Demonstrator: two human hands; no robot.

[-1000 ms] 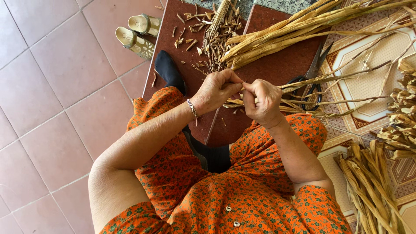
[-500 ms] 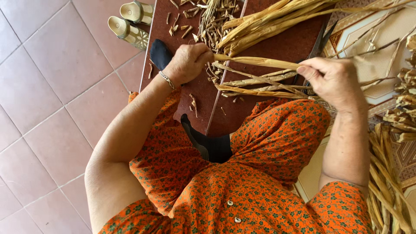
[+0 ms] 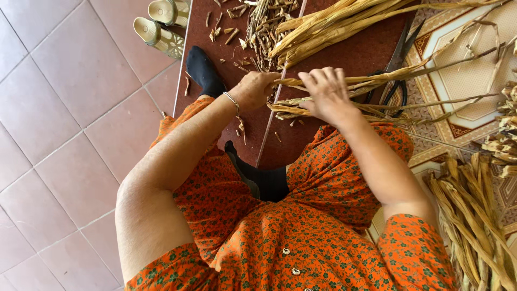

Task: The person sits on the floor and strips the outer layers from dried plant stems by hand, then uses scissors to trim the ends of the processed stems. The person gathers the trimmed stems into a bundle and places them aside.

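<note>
My left hand (image 3: 257,89), with a thin bracelet on the wrist, pinches the ends of a few dried tan stalks (image 3: 388,78). These stalks run out to the right across the dark red floor strip (image 3: 371,51). My right hand (image 3: 326,96) lies close beside the left, fingers curled over the same stalks with the thumb underneath. Both hands hover just above my knees, which are covered by an orange flowered dress (image 3: 301,237).
Black-handled scissors (image 3: 397,67) lie under the stalks to the right. A long bundle of stalks (image 3: 334,27) and a heap of trimmings (image 3: 264,24) sit farther out. More stalks (image 3: 474,215) are piled at the right. A black-socked foot (image 3: 204,70) and pale sandals (image 3: 161,27) lie at the left.
A second ago the hands were together. The right hand then pulled far out to the right along the stalks and has now come back next to the left hand.
</note>
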